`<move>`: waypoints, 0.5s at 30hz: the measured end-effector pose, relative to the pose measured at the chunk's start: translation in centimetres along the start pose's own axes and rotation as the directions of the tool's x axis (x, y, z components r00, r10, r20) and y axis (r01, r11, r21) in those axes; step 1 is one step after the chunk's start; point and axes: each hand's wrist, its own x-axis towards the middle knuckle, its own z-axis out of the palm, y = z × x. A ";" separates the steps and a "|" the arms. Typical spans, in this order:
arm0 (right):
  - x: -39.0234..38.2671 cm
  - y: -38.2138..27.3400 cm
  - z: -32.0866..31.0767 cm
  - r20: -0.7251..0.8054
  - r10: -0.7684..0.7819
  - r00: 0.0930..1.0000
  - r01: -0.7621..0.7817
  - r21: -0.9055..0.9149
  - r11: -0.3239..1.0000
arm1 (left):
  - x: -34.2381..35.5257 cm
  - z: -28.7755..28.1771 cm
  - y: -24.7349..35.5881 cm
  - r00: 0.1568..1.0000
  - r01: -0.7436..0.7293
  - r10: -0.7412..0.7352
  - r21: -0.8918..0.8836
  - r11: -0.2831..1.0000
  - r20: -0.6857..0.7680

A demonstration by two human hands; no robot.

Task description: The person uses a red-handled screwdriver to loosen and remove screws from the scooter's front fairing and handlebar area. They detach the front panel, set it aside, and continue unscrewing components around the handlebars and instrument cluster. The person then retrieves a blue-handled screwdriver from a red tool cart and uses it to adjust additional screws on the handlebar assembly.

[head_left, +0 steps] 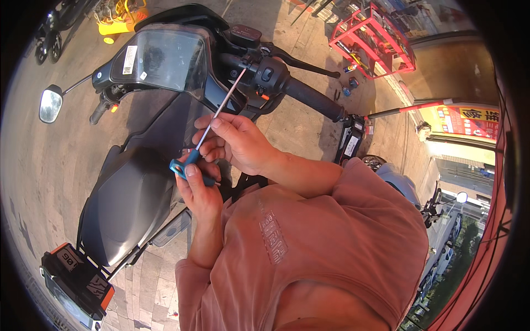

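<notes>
My left hand [200,194] is closed around the blue handle of a T-handle driver [226,98], with the thumb on top. My right hand [238,144] steadies the long thin metal shaft, thumb and fingers closed about it. The shaft slants up and away toward the right handlebar of a black scooter. Its tip overlaps the black switch housing [270,76] beside the brake lever [306,67]; whether it touches or sits in a screw is too small to tell. Part of the handle is hidden by my left fingers.
The scooter seat [130,201] lies to the left, with a mirror [51,105] beyond it. An orange-and-black box [77,278] sits behind the seat. A red tool cart [375,41] stands at the far right, loose parts near it. A yellow machine [118,25] is at the back.
</notes>
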 end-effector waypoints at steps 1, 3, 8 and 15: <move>0.2 0.1 0.3 0.000 -0.044 0.999 0.044 0.001 0.999 | 0.4 -0.1 0.1 1.000 -0.010 0.010 -0.002 1.000 0.023; 0.5 0.2 0.8 -0.060 -0.056 0.997 0.055 -0.016 0.998 | 1.1 -0.5 0.3 0.997 0.013 -0.014 0.006 1.000 0.080; 1.2 0.0 1.1 -0.089 -0.093 0.992 0.089 -0.048 0.995 | 2.4 -0.6 0.4 0.988 0.011 -0.005 -0.036 0.999 0.155; 1.3 0.3 1.4 -0.135 -0.081 0.987 0.076 -0.039 0.996 | 3.0 -2.1 -0.1 0.970 -0.038 0.020 0.070 0.997 0.244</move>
